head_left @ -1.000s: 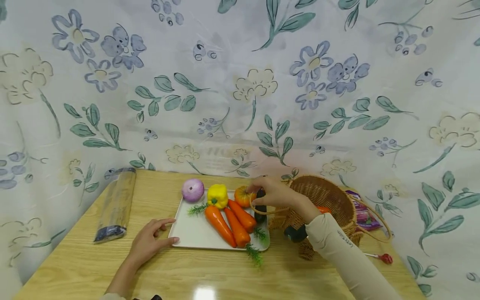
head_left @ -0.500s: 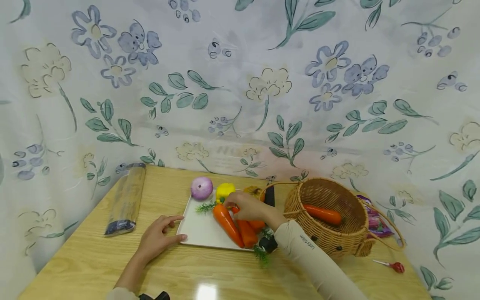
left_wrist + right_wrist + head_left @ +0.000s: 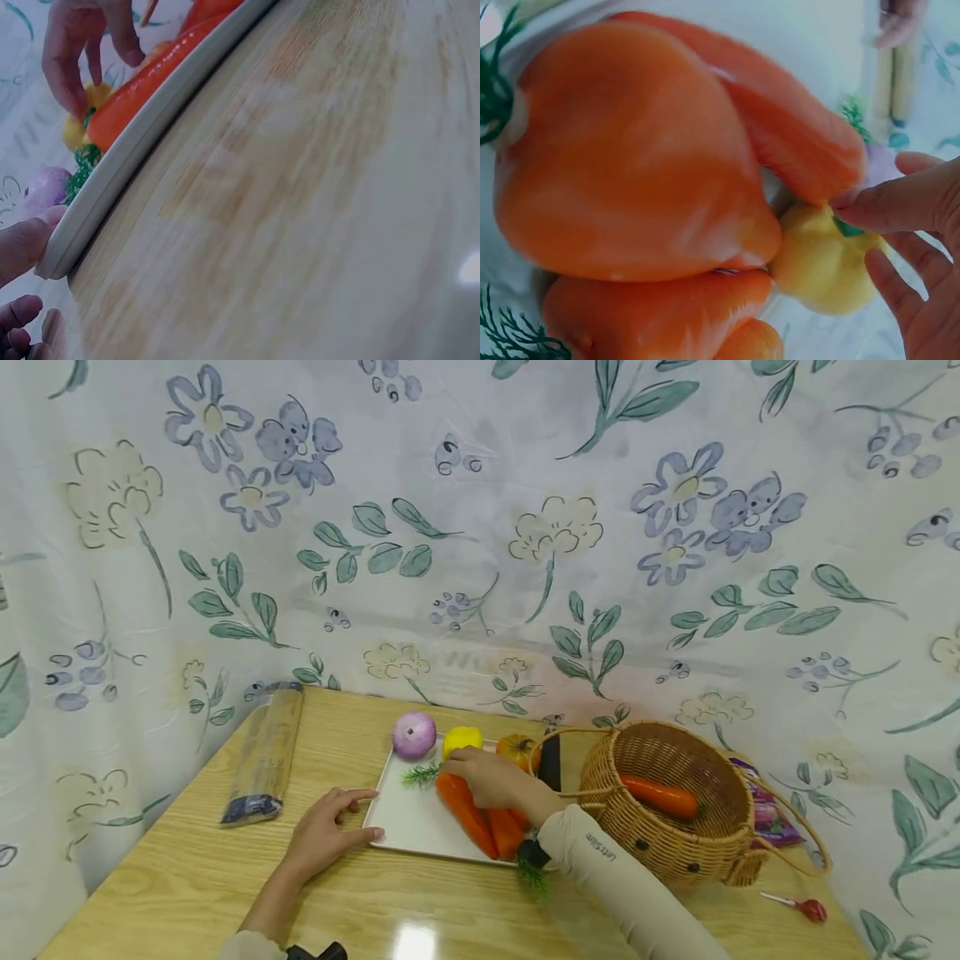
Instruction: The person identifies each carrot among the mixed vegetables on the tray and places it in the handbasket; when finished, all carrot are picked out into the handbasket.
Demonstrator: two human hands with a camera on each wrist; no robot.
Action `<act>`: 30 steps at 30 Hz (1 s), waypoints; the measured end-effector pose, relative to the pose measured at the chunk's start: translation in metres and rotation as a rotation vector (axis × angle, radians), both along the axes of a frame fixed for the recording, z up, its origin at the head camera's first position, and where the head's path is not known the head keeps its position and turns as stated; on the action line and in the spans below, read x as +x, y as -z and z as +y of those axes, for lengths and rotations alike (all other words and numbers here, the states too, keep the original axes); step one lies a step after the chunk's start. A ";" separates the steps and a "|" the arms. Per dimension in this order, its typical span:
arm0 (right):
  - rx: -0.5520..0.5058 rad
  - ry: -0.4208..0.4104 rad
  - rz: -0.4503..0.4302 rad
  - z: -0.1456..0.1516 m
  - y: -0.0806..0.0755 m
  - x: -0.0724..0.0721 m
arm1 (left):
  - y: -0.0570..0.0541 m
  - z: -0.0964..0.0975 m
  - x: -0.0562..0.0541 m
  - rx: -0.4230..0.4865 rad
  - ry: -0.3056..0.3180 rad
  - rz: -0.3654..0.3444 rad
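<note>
On the white tray [image 3: 408, 814], my right hand [image 3: 491, 781] is over the upper ends of the orange carrots [image 3: 468, 814]. In the right wrist view its fingers are spread, the thumb tip right at one carrot's end and the stem of the yellow bell pepper [image 3: 829, 262]. A purple onion [image 3: 414, 737] sits at the tray's back left corner. Behind my right hand lie an orange pumpkin [image 3: 517, 750] and a long dark vegetable [image 3: 551, 760]. My left hand [image 3: 326, 839] rests at the tray's left edge, with index finger and thumb tips touching the rim [image 3: 120, 150].
A wicker basket [image 3: 675, 852] with a carrot [image 3: 660, 796] inside stands right of the tray; its left handle reaches over the tray. Beyond it are a purple packet [image 3: 772, 810] and a red lollipop [image 3: 812, 910]. A clear plastic package [image 3: 266, 756] lies back left.
My right hand has moved left from beside the pumpkin and basket handle to the carrots and yellow pepper. My left hand stays at the tray edge. The head view has shifted slightly.
</note>
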State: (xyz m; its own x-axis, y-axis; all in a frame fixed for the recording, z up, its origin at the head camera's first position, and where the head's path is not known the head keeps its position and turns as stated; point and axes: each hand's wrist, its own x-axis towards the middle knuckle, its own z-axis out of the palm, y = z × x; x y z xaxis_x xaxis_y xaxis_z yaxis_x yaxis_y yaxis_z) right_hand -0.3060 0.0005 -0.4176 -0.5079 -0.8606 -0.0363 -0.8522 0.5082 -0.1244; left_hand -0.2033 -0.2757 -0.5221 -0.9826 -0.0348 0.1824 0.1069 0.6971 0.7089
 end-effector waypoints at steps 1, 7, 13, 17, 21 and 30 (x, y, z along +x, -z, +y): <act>0.016 -0.011 0.023 -0.001 0.002 0.001 | 0.000 0.000 0.000 0.003 -0.005 -0.004; 0.060 -0.065 0.089 -0.007 0.010 0.003 | 0.000 0.002 0.001 0.015 -0.004 -0.016; 0.118 -0.083 0.138 -0.015 0.011 0.004 | 0.001 0.002 0.001 0.013 -0.007 -0.011; 0.166 -0.086 0.148 -0.022 0.010 0.005 | 0.000 0.002 0.000 0.011 -0.005 -0.004; 0.188 -0.091 0.160 -0.027 0.011 0.004 | 0.000 0.002 0.000 0.013 -0.007 -0.006; 0.243 -0.068 0.160 -0.034 0.013 0.001 | -0.003 0.002 0.001 0.016 -0.007 -0.009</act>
State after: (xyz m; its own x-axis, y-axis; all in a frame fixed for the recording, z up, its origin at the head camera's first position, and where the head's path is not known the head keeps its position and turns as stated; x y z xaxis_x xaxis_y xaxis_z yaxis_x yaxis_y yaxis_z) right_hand -0.3046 -0.0336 -0.4308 -0.4649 -0.8690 -0.1696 -0.8845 0.4473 0.1329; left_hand -0.2024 -0.2738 -0.5193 -0.9839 -0.0445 0.1733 0.0959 0.6867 0.7206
